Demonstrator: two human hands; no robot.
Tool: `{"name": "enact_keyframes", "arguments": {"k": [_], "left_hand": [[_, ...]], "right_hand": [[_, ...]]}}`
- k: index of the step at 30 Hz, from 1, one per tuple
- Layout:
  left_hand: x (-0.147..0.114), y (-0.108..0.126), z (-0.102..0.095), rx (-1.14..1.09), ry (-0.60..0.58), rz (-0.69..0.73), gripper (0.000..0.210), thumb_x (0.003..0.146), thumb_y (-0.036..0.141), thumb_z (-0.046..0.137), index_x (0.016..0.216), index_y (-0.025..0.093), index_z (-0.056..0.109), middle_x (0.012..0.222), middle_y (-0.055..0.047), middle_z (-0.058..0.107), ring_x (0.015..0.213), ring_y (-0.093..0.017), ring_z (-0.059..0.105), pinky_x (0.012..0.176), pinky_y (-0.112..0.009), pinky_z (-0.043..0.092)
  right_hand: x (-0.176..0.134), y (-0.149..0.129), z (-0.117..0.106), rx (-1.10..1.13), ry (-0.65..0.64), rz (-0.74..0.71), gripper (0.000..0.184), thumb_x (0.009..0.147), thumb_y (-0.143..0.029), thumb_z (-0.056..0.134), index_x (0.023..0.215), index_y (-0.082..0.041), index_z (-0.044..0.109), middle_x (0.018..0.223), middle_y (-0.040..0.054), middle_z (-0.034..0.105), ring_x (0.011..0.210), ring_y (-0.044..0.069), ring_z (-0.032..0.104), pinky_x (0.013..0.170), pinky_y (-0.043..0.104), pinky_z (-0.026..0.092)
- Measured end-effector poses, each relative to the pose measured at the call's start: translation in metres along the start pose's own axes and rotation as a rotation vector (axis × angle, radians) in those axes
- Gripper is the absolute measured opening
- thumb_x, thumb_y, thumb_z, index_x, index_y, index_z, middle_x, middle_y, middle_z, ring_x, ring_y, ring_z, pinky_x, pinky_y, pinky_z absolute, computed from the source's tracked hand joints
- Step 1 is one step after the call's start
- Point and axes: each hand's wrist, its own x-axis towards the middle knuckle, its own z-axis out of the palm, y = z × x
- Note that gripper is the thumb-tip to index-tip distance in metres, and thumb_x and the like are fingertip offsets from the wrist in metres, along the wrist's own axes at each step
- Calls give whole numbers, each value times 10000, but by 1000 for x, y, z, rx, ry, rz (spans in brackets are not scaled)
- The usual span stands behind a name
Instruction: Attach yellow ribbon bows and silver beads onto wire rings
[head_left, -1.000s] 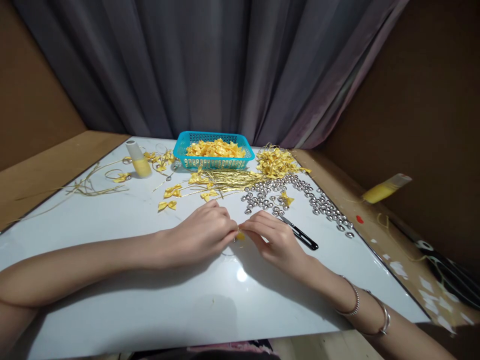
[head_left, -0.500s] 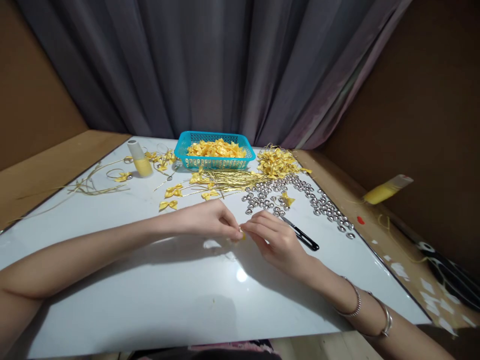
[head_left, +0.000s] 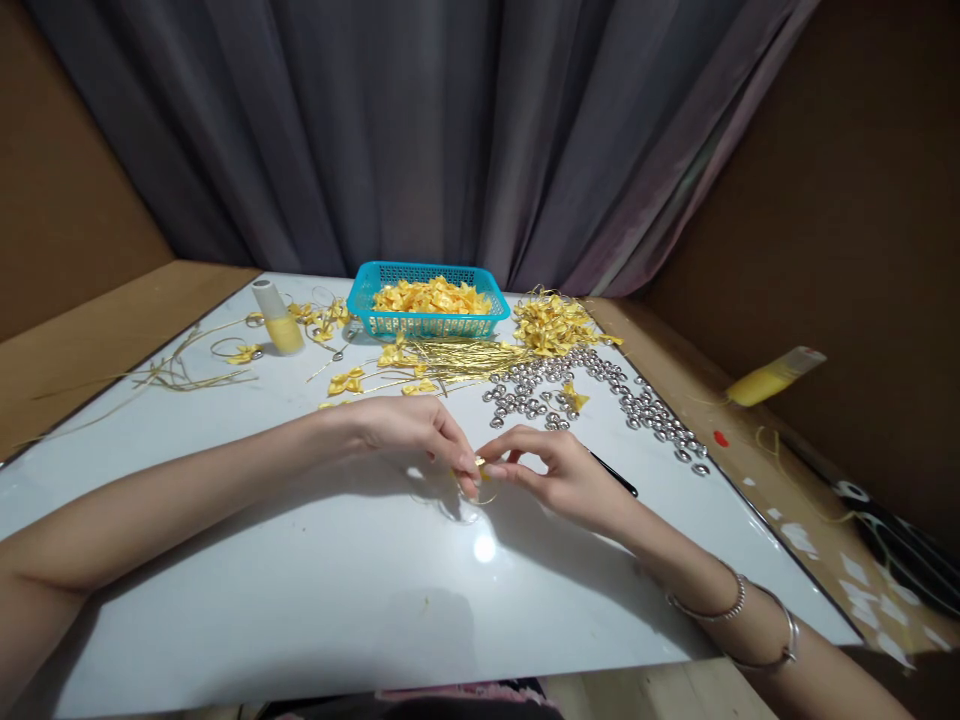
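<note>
My left hand (head_left: 420, 430) is closed in a pinch on a small yellow bow (head_left: 482, 465) above the white table (head_left: 360, 590). A thin gold cord (head_left: 487, 500) curves out below the fingertips. From the other side, my right hand (head_left: 562, 475) pinches the same bow between thumb and fingers, which cover most of it. Partly hidden behind my right hand lies a black-handled craft knife (head_left: 615, 472). Silver beads (head_left: 517, 395) are spread just beyond that hand. Loose yellow bows (head_left: 346, 381) lie past my left wrist.
A blue basket (head_left: 360, 300) of yellow bows stands at the back. Beside it are a bundle of gold cords (head_left: 465, 358) and a heap of corded bows (head_left: 555, 322). Glue bottles stand left (head_left: 279, 318) and lie right (head_left: 776, 377). Black scissors (head_left: 900, 550) rest at far right.
My right hand's fingers have opened into a wider arch and it has shifted slightly, covering more of the knife. More of the bow and its cord loop now shows between the fingertips.
</note>
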Motion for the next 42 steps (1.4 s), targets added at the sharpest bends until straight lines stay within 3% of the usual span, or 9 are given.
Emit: {"name": "enact_keyframes", "arguments": {"k": [9,14,19,23,32,42], "left_hand": [[-3,4,6,76,-45,-28,123,774,304,640,778,292,762,801,37,740,688,-115,559,669,-228,389],[-3,1,9,134,-55,-22,154,793,327,624,834,271,762,869,13,744,736,-130,586,681,-233,394],[0,-3,11,142,-81,17,150,797,300,619,834,257,758,877,6,747,809,-143,622,727,-230,412],[-1,-3,12,142,-87,15,151,797,304,619,817,245,757,853,1,747,809,-148,618,723,-232,409],[-3,1,15,173,-125,21,157,790,278,610,803,229,758,817,-2,746,729,-134,589,638,-220,380],[-1,-1,17,204,-62,24,154,773,254,600,787,222,750,746,11,738,626,-110,538,568,-213,353]], "right_hand": [[4,-3,-2,320,-277,309,99,783,-217,646,828,-143,694,748,26,691,618,104,562,616,246,440],[4,0,-1,466,-311,362,144,793,-270,639,787,-134,684,720,25,673,661,115,576,663,263,430],[3,2,0,512,-323,357,233,790,-366,648,766,-136,678,727,33,677,684,125,585,695,274,431],[3,0,-1,453,-358,347,270,812,-397,620,743,-140,666,648,8,633,617,112,541,625,255,409],[3,-5,0,330,-381,295,151,815,-259,593,751,-141,662,625,-7,584,587,101,488,585,239,390],[0,-6,1,178,-300,192,126,822,-201,588,799,-152,702,717,28,683,652,124,575,647,266,463]]}}
